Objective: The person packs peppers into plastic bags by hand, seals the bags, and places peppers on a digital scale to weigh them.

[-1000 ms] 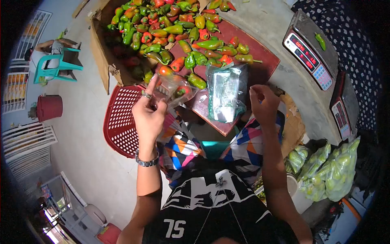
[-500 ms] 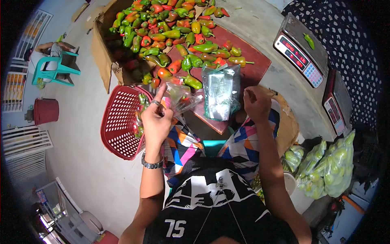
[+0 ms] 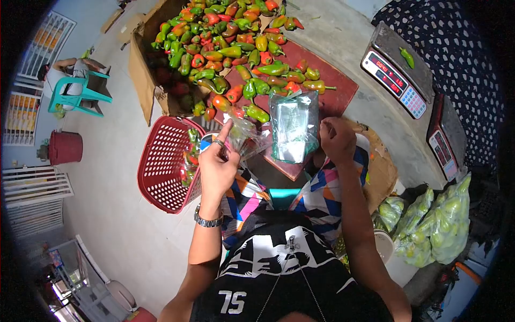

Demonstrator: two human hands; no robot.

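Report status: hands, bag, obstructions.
Left hand at clear bag, grip unclear. Right hand loosely curled, nothing visible in it. Plastic-wrapped packet between hands; loose peppers beyond.

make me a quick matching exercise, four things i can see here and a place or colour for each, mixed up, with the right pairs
Things
1. heap of peppers
2. basket
3. watch
4. chair

Places and colours
A. around the left wrist
B. turquoise
C. partly in a cardboard box
D. dark red, with holes in its sides

Right pairs: 1-C, 2-D, 3-A, 4-B
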